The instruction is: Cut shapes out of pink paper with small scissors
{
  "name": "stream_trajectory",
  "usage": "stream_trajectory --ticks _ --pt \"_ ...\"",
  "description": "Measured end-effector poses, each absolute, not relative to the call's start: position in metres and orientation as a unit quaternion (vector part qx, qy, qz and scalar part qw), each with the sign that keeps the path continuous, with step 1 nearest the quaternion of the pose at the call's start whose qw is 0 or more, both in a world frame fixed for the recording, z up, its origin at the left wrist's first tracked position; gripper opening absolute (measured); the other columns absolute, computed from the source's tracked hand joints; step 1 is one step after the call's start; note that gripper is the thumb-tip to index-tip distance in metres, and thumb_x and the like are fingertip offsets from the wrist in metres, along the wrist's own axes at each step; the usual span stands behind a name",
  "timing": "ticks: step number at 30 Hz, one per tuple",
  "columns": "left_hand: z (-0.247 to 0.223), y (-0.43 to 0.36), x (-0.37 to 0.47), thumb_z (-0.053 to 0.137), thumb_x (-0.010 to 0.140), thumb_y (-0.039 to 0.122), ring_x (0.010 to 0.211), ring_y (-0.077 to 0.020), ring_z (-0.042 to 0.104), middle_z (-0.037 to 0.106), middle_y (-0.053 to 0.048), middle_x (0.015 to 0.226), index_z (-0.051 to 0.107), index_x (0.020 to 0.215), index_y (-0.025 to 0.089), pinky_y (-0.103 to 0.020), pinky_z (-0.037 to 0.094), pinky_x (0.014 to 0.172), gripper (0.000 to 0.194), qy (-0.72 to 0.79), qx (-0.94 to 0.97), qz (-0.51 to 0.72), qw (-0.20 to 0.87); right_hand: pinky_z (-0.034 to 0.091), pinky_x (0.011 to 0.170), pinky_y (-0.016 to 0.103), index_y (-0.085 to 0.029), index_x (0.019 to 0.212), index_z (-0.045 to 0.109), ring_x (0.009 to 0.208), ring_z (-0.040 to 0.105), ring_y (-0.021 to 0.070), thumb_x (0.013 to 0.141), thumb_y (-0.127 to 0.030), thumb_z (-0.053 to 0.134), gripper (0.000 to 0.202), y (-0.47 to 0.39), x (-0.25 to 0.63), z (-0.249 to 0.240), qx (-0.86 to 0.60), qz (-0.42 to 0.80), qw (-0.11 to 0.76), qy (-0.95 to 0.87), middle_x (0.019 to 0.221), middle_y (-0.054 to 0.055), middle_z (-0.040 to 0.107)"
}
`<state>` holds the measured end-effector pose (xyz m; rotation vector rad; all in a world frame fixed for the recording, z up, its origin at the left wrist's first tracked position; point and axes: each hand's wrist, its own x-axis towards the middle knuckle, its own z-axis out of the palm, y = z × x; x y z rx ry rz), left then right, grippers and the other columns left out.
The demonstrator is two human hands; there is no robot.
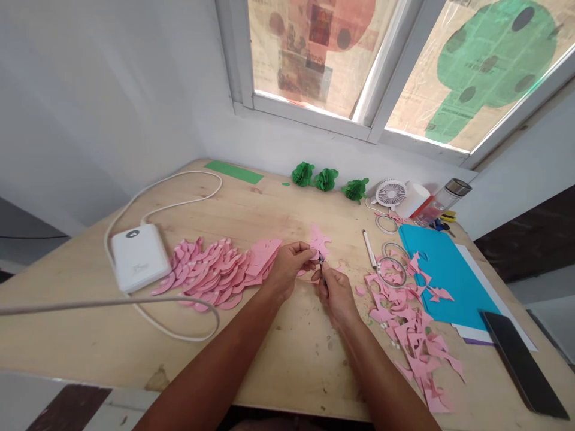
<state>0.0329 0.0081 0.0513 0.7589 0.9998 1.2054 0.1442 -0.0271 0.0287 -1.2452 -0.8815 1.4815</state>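
My left hand point(294, 266) is closed, pinching a piece of pink paper point(318, 239) above the middle of the table. Close against it, my right hand point(335, 290) is closed around small scissors point(321, 261), whose dark blades meet the paper near my left fingertips. The fingers partly hide the scissors' handles. Left of my left hand lies a stack of pink paper sheets point(263, 258), beside a spread pile of curved pink paper cutouts point(211, 269). More pink paper lies partly hidden beneath both hands.
Pink paper scraps point(413, 335) litter the right side, near tape rings point(392, 272), a white pen point(369, 248), blue sheets point(453, 275) and a dark phone point(523, 362). A white power bank point(141, 257) with a looping cable lies left. Green paper ornaments point(326, 179), a small fan point(390, 193) and a bottle point(442, 203) stand behind.
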Motion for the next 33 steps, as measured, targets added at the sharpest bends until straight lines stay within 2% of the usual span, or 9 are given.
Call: stream_trajectory --ticks 16,33 --pt "0.0497 0.0092 0.0331 0.069 0.057 0.027 0.048 -0.0084 0.051 0.056 0.001 0.052 0.058 0.057 0.014 -0.022 0.04 0.052 0.017 0.434 0.34 0.539 0.637 0.008 0.036 0.021 -0.014 0.062 0.057 0.034 0.018 0.004 0.076 -0.052 0.054 0.041 -0.0258 0.1455 0.0251 -0.508 0.613 0.489 -0.357 0.036 -0.009 0.03" --pt "0.046 0.0086 0.0371 0.071 0.057 0.03 0.047 -0.0084 0.049 0.059 -0.001 0.053 0.06 0.06 0.014 -0.021 0.037 0.05 0.019 0.44 0.329 0.544 0.634 0.007 0.035 0.021 -0.015 0.062 0.057 0.032 0.017 0.0038 0.071 -0.055 0.055 0.042 -0.0263 0.1452 0.0283 -0.508 0.617 0.495 -0.342 0.035 -0.01 0.029"
